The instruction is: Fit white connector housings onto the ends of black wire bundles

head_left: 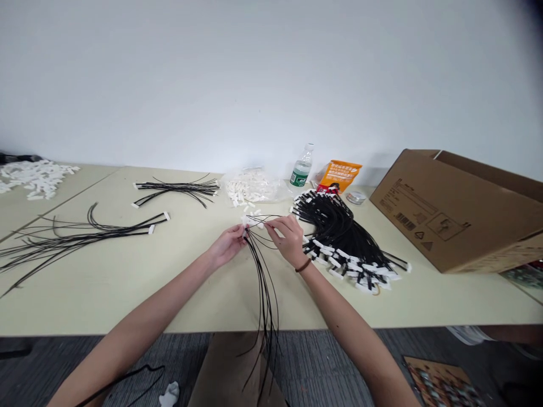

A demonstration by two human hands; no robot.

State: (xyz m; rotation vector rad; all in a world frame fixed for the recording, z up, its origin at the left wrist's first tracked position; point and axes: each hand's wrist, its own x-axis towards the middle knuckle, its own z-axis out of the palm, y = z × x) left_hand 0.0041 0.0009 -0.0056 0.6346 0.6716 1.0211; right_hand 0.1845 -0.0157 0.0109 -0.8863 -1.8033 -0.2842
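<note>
My left hand point(227, 246) and my right hand point(288, 240) meet above the pale table point(114, 299), pinching a small white plastic connector point(249, 221). Thin black wires point(263, 294) run from it, hanging toward me over the table's front edge. My right fingers hold the wires close to the connector, and my left fingers partly hide it. Just beyond my right hand lies a large heap of black wires with white connectors point(343, 243). A clear bag of loose white connectors point(250, 186) sits ahead of both hands.
Two looser bundles of black wires point(178, 189) point(85, 237) lie to the left, with a heap of white connectors point(34, 178) at the far left. Behind stand a water bottle point(301, 167) and an orange pouch point(339, 175). A cardboard box point(453, 212) lies on its side at right.
</note>
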